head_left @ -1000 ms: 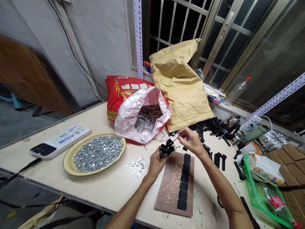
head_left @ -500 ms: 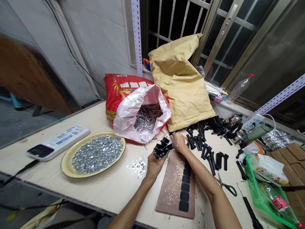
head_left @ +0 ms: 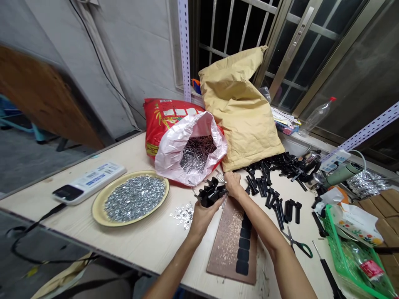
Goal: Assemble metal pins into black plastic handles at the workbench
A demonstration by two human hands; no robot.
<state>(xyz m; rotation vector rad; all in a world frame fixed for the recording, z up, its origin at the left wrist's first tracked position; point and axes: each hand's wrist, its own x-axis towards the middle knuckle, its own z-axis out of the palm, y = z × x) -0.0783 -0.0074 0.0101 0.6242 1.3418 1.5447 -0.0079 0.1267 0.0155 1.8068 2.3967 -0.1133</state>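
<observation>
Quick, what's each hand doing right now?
Left hand: holding a bunch of black plastic pieces.
Right hand: fingers closed beside the bunch; cannot tell if they hold anything.

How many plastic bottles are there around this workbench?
2: a clear bottle with a red cap on the window ledge, and one with a red label in the green plastic basket. Others may be hidden.

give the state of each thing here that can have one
left bare hand, palm up, holding black plastic pieces
right bare hand, fingers pinched beside those pieces
white plastic bag, mouth open, full of nails
round yellow tray, heaped with silver washers
tan kraft paper sack, upright, top crumpled
green-handled steel scissors, lying closed
clear plastic bottle, red cap on
</observation>
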